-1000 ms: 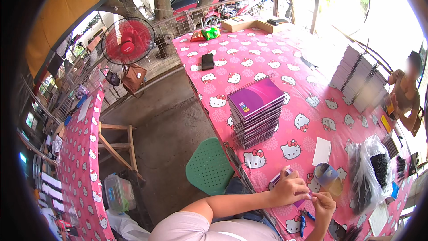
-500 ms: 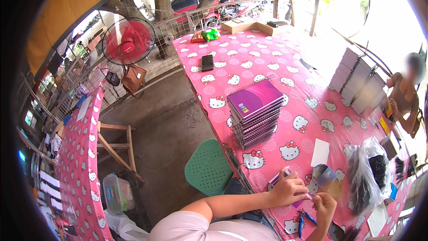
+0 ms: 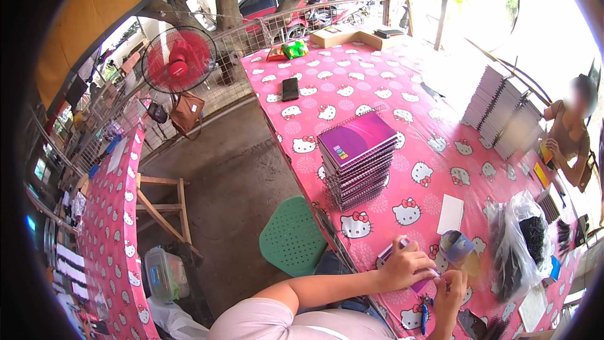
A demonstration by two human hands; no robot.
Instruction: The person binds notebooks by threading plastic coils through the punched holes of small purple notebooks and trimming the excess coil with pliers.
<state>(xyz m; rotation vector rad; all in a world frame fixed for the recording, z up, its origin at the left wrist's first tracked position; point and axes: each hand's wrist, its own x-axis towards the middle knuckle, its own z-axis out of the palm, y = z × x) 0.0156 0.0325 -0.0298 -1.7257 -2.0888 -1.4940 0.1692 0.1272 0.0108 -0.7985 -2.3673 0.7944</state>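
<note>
A purple notebook [image 3: 418, 285] lies on the near edge of the pink table, mostly covered by my hands. My left hand [image 3: 409, 267] is closed over it, fingers curled around its edge. At the notebook's right-hand edge my right hand [image 3: 449, 291] is closed in a pinch, close to the left fingertips; what it pinches is too small to make out. Blue-handled pliers [image 3: 425, 317] rest just below, partly behind my right hand. A round roll-like thing with a blue band [image 3: 456, 247] stands beyond my fingers, near a white spiral-edged sheet [image 3: 450, 214].
A tall stack of purple spiral notebooks [image 3: 358, 141] stands farther back. To the right are a clear plastic bag [image 3: 519, 245] of black coils and stacked spiral-bound books [image 3: 500, 110]. Another person [image 3: 569, 135] sits at the far right. A green stool [image 3: 292, 236] adjoins the table.
My right hand has moved slightly left and up, closer to my left hand, and now covers more of the pliers. My left hand stays on the notebook.
</note>
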